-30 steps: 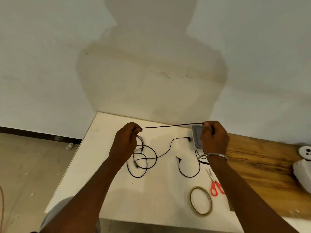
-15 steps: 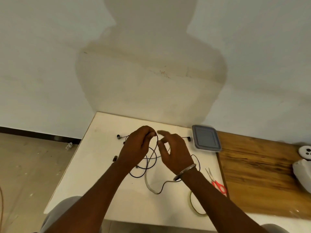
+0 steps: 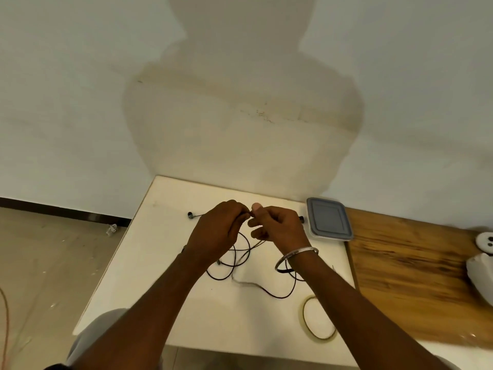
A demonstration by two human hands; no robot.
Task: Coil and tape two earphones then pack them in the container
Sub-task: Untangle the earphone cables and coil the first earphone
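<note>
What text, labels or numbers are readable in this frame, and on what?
None readable.
Container lid: plain grey, no label visible.
Tape roll: no print visible.
Earphone cable: too thin to show any print.
White device at the right edge: two dark marks, too small to tell whether they are signs.

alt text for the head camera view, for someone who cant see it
Over a white table, the left hand and right hand pinch a black earphone cable between them, its loose loops trailing on the tabletop. A lidded grey container sits to the right, a tape roll nearer the front edge.
</note>
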